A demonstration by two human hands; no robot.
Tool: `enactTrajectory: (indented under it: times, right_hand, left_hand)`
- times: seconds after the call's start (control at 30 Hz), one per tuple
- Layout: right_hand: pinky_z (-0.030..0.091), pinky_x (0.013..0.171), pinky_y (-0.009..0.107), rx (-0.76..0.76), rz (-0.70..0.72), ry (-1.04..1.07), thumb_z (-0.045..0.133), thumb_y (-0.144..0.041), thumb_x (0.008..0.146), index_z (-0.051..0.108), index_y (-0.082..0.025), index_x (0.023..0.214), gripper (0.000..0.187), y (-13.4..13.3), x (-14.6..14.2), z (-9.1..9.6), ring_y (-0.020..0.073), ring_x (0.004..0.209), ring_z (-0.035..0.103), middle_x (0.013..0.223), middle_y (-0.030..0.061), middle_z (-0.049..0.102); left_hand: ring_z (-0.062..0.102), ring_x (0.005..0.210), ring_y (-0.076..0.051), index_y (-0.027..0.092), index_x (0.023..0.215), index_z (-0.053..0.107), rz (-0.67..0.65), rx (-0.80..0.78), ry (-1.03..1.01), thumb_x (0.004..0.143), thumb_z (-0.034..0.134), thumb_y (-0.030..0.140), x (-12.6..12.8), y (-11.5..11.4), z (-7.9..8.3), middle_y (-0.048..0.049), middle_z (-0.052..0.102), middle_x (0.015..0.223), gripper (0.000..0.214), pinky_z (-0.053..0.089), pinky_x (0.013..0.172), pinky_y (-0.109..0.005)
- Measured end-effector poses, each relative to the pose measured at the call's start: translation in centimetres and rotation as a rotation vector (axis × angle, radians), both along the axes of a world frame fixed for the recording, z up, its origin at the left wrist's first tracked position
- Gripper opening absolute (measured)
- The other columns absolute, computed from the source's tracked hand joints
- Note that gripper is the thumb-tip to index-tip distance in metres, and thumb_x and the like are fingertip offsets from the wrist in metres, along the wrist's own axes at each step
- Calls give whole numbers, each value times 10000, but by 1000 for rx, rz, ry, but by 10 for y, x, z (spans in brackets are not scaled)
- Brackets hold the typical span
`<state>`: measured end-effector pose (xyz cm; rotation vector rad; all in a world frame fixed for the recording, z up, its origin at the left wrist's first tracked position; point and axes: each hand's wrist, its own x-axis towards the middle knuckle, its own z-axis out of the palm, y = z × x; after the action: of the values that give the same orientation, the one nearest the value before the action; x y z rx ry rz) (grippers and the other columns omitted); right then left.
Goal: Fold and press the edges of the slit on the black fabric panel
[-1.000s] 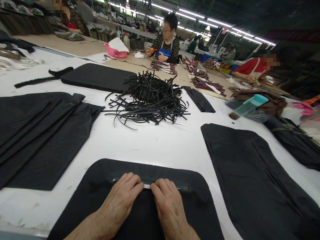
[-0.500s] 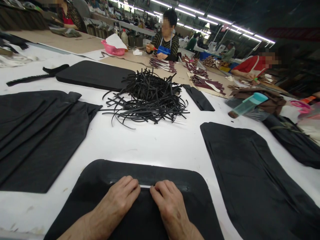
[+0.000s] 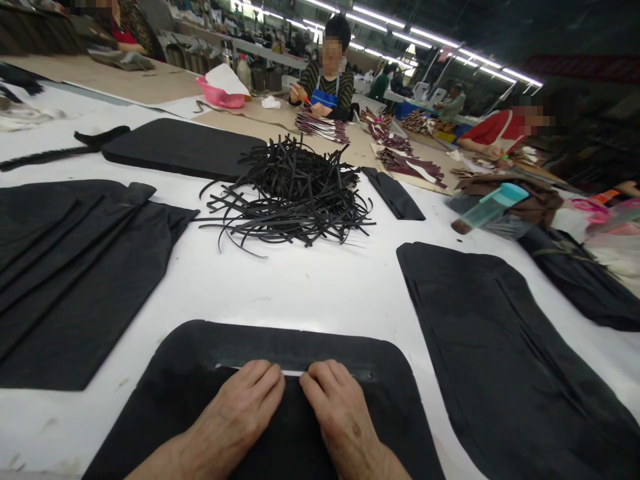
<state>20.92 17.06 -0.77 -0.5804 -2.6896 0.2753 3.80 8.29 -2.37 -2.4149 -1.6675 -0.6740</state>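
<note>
A black rounded fabric panel (image 3: 200, 360) lies in front of me on the white table (image 3: 310, 287). A thin slit with a pale strip (image 3: 293, 373) runs across it. My left hand (image 3: 240, 410) and my right hand (image 3: 337, 413) rest side by side on the panel, fingers bent and pressed down on the edge of the slit, fingertips almost touching. Whether anything is pinched under the fingers stays hidden.
A heap of black strips (image 3: 295, 197) sits mid-table. Black fabric stacks lie at the left (image 3: 75, 267) and right (image 3: 500, 333), and a flat black panel (image 3: 180, 147) at the back. A teal-capped bottle (image 3: 487, 208) lies at the right. Other people work at far tables.
My hands and the panel sit slightly lower in view as the camera tilts; the fingers have crept a little along the slit. Nothing else has moved.
</note>
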Motion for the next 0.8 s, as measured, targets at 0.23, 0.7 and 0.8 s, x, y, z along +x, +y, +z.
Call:
enactTrajectory:
  times: [0.23, 0.7, 0.8]
  right_hand:
    - [370, 607, 303, 7, 14, -6, 223, -224, 981, 604, -143, 886, 402, -3, -5, -1, 174, 695, 447, 771, 45, 530]
    - [471, 688, 324, 77, 160, -199, 256, -134, 953, 579, -75, 1052, 342, 15, 42, 15, 200, 768, 495, 882, 99, 571]
    - [476, 718, 338, 85, 143, -232, 247, -124, 948, 578, -62, 1040, 349, 21, 59, 14, 207, 792, 501, 896, 107, 568]
  left_hand:
    - [466, 788, -190, 103, 975, 574, 16, -49, -86, 915, 250, 74, 8, 3, 2, -63, 545, 861, 330, 437, 736, -305]
    - [464, 1018, -223, 182, 1220, 490, 91, -89, 286, 840, 381, 114, 22, -6, -9, -64, 562, 1078, 400, 316, 912, -368]
    - [460, 1045, -237, 197, 1255, 465, 103, -95, 313, 809, 380, 109, 26, -8, -10, -72, 556, 1109, 462, 316, 907, -386]
